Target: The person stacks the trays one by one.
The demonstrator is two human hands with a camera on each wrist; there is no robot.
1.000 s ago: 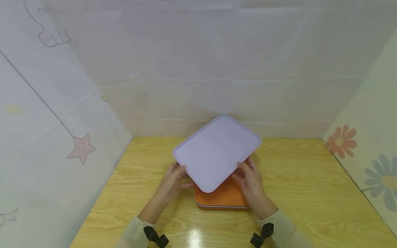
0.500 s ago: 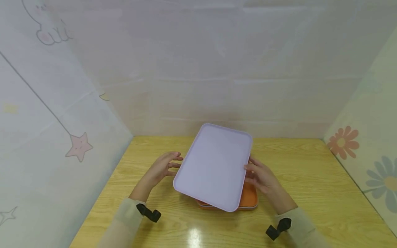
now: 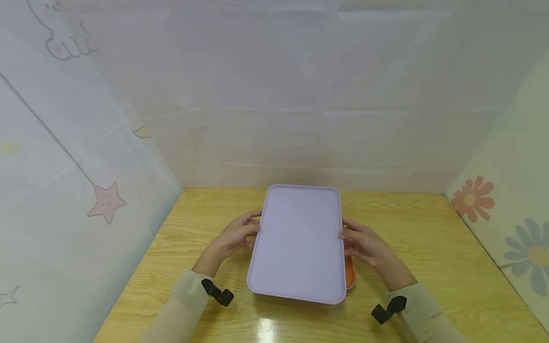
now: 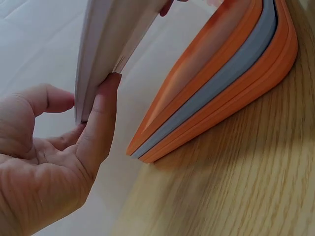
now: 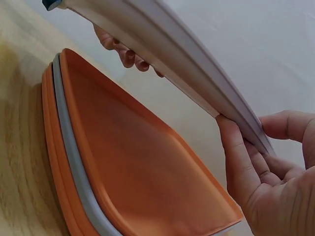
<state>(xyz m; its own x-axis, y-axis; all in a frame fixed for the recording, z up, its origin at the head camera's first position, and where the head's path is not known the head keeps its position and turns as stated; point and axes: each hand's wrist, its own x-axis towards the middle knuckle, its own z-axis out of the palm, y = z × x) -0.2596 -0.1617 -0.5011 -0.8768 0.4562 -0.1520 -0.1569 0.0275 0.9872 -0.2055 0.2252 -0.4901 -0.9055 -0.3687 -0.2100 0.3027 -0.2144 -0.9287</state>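
In the head view a lavender rectangular tray (image 3: 300,243) is held up, its long sides running away from me. My left hand (image 3: 235,237) grips its left edge, thumb on one face and fingers on the underside, as the left wrist view shows. At the opposite edge my right hand (image 3: 364,243) pinches the tray between thumb and fingers. Below it lies a stack with an orange tray (image 5: 142,157) on top, a grey tray (image 4: 246,49) in the middle and orange again at the bottom. From the head, the lavender tray hides most of this stack.
The stack rests on a wooden table (image 3: 429,247). A pale sheet (image 3: 321,95) hangs along the table's back edge. Printed sheets stand at both sides, with a pink star (image 3: 106,202) on the left and a red flower (image 3: 471,199) on the right.
The lavender tray has turned from a diagonal to nearly straight and come nearer to me. My left hand let go, moved left, then took hold of the left edge again. My right hand moved right.
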